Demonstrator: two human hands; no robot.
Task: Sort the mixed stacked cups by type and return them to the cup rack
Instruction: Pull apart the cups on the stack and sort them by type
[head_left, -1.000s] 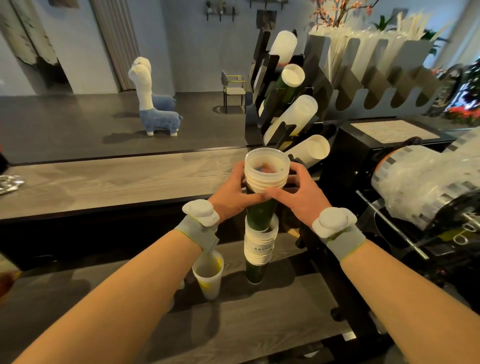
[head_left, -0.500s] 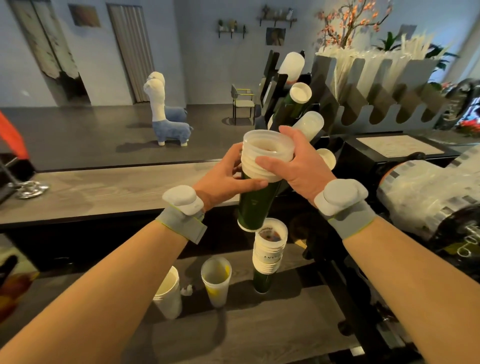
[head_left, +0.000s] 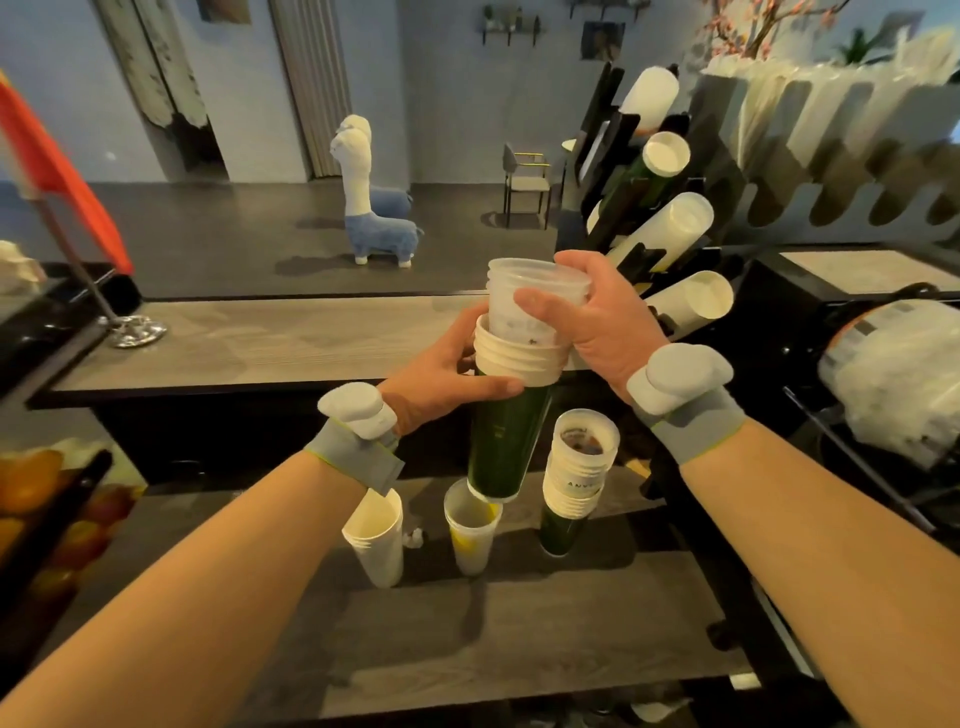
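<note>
Below, three cup stacks, upright.

Down on the lower wooden shelf stand a white cup stack, a clear cup with yellow inside, and a mixed stack on a green cup, while the upper counter carries a chrome stand base.

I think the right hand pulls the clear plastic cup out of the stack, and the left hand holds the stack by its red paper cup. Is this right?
Not quite. In the head view the left hand holds a dark green paper cup, not red. The right hand does grip the clear plastic cup.
</note>
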